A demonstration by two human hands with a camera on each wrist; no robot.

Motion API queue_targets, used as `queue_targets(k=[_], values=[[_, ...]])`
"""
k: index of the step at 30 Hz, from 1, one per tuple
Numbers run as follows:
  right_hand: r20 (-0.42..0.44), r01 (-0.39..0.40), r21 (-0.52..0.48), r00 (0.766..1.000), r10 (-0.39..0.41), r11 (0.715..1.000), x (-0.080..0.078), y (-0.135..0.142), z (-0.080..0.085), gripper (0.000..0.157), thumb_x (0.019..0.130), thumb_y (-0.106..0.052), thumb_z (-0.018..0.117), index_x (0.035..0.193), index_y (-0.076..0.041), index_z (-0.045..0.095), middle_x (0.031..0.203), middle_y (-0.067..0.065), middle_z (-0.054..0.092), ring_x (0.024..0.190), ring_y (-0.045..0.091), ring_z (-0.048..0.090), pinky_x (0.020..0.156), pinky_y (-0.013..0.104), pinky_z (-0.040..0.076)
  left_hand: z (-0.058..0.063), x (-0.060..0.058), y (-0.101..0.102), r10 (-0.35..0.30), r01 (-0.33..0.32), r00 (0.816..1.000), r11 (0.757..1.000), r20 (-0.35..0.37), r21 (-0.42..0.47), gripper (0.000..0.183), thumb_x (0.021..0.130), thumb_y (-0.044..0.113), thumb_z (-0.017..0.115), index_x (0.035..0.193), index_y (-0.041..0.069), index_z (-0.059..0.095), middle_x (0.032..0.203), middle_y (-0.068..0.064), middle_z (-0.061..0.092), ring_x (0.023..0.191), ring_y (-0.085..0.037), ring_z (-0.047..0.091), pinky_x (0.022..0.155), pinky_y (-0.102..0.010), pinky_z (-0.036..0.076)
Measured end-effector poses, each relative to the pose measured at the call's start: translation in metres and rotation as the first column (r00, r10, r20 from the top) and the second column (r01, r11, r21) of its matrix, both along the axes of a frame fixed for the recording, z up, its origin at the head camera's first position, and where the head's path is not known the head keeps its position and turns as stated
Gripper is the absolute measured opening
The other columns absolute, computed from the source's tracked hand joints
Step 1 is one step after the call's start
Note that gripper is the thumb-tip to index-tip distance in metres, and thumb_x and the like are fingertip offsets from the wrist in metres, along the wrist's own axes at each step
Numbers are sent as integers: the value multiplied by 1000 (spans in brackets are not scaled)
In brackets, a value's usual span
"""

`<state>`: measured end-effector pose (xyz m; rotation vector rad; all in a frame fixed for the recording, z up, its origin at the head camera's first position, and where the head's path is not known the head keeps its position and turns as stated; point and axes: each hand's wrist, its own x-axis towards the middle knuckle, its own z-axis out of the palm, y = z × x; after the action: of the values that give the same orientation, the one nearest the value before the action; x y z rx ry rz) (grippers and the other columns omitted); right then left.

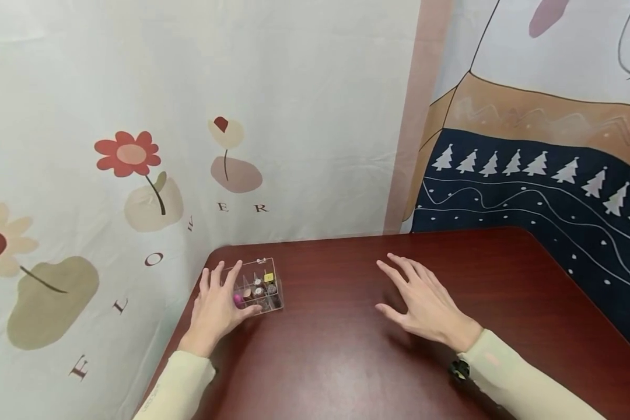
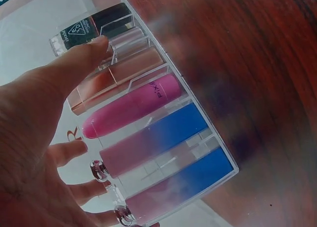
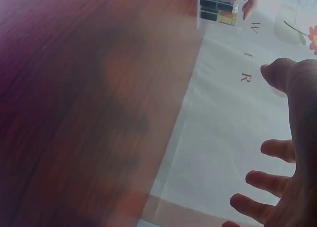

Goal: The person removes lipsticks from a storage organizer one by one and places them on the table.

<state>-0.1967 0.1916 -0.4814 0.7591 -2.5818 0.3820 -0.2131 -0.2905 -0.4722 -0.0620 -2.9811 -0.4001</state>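
A clear divided cosmetics organizer stands at the far left of the table. My left hand is at its left side, fingers spread and lightly bent, thumb along the front. The left wrist view shows lipstick tubes inside: a bright pink tube, a rose-gold tube, two pink-and-blue tubes and a dark green container. In that view the thumb overlaps the upper tubes, and the other fingers are partly hidden behind the organizer. My right hand hovers over the table's right half, fingers spread, holding nothing.
The reddish-brown table has a glossy wood-grain top. Behind it and along the left hangs a pale curtain with printed flowers and letters. A dark blue cloth with white trees borders the right side.
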Motion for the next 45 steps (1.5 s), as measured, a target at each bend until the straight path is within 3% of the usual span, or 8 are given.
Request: queue_targets(k=[4, 23, 45], values=[[4, -21, 1, 1000, 21, 1000, -2, -5, 1, 92, 99, -59, 86, 175, -19, 52, 179, 16, 52, 152, 47, 61, 123, 70, 55, -1, 1, -1, -2, 2, 1000, 1000, -4, -3, 122, 87, 54, 102, 184, 23, 33, 188, -28, 25, 175, -65, 13, 114, -90, 51], [-2, -184, -32, 983, 184, 982, -14, -34, 1, 83, 100, -41, 91, 172, -18, 56, 176, 14, 55, 152, 37, 63, 118, 62, 60, -2, 4, -4, -33, 31, 998, 999, -53, -31, 120, 87, 51, 103, 183, 20, 37, 182, -30, 35, 172, -67, 20, 109, -82, 60], [33, -324, -28, 945, 324, 946, -22, -84, 7, 79, 104, -36, 87, 174, -21, 54, 177, 9, 54, 156, 30, 62, 121, 53, 61, 0, 3, 0, -39, 37, 998, 999, -59, -27, 122, 84, 51, 105, 182, 21, 39, 181, -27, 40, 172, -64, 22, 105, -78, 64]])
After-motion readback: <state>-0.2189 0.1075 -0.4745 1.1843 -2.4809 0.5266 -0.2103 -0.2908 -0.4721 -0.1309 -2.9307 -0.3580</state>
